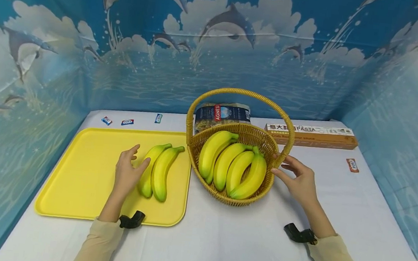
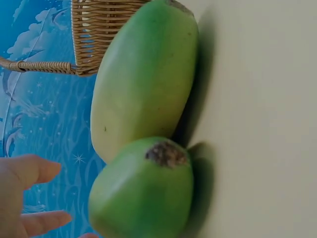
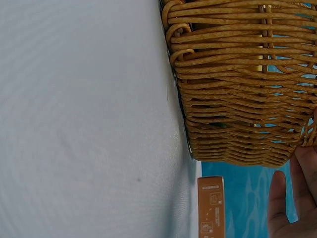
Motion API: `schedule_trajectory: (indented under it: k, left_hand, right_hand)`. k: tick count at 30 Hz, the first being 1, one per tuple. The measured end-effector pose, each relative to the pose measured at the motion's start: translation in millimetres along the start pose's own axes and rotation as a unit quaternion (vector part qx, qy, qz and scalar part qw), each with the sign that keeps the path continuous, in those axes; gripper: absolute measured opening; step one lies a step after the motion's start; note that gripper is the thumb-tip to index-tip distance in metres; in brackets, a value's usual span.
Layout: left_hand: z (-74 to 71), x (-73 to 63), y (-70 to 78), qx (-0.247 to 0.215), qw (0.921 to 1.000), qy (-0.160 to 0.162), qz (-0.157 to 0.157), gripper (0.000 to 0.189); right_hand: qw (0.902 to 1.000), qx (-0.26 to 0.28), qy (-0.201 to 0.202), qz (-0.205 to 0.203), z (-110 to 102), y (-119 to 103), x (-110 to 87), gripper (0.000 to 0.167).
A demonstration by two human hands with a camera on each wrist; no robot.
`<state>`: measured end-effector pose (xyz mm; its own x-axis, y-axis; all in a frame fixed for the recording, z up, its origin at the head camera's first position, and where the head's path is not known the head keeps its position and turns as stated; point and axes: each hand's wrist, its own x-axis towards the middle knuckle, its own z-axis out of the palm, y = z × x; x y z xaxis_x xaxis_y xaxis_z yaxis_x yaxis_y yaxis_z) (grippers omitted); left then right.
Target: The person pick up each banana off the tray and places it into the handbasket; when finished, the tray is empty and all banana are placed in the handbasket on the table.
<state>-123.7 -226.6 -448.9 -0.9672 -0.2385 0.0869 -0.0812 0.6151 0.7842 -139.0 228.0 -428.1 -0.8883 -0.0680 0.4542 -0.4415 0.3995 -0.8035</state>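
Two yellow bananas with green ends [image 1: 164, 172] lie side by side on a yellow tray [image 1: 86, 173]. My left hand [image 1: 128, 171] is just left of them, fingers spread and holding nothing. In the left wrist view, its fingertips [image 2: 47, 171] stand apart from the near banana [image 2: 141, 193]. A wicker basket [image 1: 225, 198] with a tall arched handle stands right of the tray, with several bananas [image 1: 224, 166] inside. My right hand [image 1: 299, 180] holds the basket's right side by the handle's base, thumb in front. In the right wrist view, its fingers [image 3: 307, 168] reach the woven rim.
Behind the basket lies a bag of Agnesi pasta [image 1: 222, 114]. A long pasta box [image 1: 311, 136] lies at the back right. Small wrapped sweets lie behind the tray, and a red one [image 1: 352, 165] is at the right. A dolphin-print curtain [image 1: 216, 63] encloses the white table [image 1: 219, 250].
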Motion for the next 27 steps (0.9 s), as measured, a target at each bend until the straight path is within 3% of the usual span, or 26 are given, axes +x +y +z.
schedule_trajectory:
  k: [13, 22, 27]
  left_hand:
    - [8.4, 5.4, -12.5, 0.054, 0.9959, -0.066, -0.03, 0.059]
    - [11.3, 6.7, -13.9, 0.066, 0.9965, -0.042, -0.029, 0.058]
    - [4.0, 3.0, -2.0, 0.054, 0.9979, -0.001, -0.037, 0.054]
  right_hand:
    - [1.0, -0.006, 0.001, -0.001, 0, 1, -0.7, 0.045]
    - [1.0, -0.002, -0.001, 0.0, -1, 0, -0.8, 0.045]
    - [1.0, -0.001, -0.001, -0.002, -1, 0, -0.5, 0.045]
